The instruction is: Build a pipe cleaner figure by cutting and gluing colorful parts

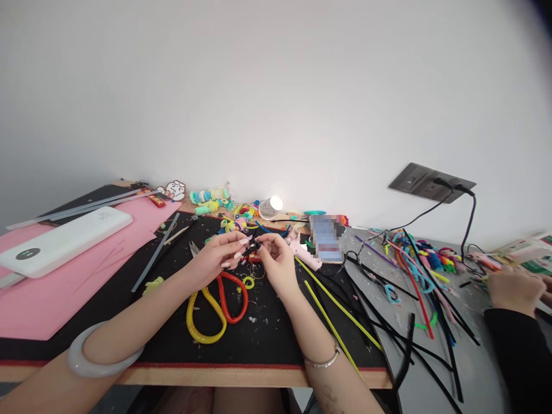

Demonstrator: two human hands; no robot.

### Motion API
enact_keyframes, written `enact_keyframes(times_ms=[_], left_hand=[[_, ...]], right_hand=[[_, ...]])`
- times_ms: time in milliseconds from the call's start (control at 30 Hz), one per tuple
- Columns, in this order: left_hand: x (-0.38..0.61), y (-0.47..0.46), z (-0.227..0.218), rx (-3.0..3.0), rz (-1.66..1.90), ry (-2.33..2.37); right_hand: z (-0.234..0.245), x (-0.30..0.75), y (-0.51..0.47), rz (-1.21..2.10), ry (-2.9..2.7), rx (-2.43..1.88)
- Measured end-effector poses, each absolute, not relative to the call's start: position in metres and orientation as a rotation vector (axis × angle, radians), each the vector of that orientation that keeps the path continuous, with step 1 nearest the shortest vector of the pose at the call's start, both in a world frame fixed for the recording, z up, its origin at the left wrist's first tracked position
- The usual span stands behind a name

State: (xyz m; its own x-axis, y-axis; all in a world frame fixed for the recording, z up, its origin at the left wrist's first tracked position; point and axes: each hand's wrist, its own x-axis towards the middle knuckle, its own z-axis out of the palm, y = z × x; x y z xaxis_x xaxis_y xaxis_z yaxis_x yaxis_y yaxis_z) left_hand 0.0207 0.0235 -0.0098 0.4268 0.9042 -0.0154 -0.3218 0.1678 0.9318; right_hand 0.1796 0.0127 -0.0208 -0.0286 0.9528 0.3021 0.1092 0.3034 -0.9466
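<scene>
My left hand (pixel 218 256) and my right hand (pixel 278 261) meet above the black mat (pixel 267 345), fingertips pinched close together. Between them is a small dark piece (pixel 251 248), partly hidden by the fingers; its exact kind is not clear. Just below the hands lie scissors (pixel 206 339) with one yellow and one red handle loop, their blades partly covered by my left hand. A small yellow-green ring (pixel 249 282) rests beside the red loop. To the right of my right hand is a pink glue gun (pixel 305 254).
Pink paper (pixel 38 316) and a white power bank (pixel 73 238) lie left. A paper cup (pixel 271 207), a phone (pixel 328 240) and colourful craft pieces (pixel 211 196) line the wall. Black pipe cleaners (pixel 397 330) spread right, near another person's hand (pixel 515 290) and plugged-in cables (pixel 470 215).
</scene>
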Motion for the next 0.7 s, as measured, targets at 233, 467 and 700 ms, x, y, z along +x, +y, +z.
enact_keyframes(times_ms=[233,467,700], left_hand=[[0.0223,0.0222,-0.0099,0.92,0.911,0.614],[0.0232,0.0205,-0.009,0.909,0.887,0.593],[0.0237,0.02,-0.0085,0.904,0.875,0.586]], right_hand=[[-0.0186,0.1782,0.0132,1.295,-1.247,-0.926],[-0.0188,0.1759,0.0119,1.419,-1.154,-0.865],[-0.0191,0.1766,0.0128,1.45,-1.122,-0.826]])
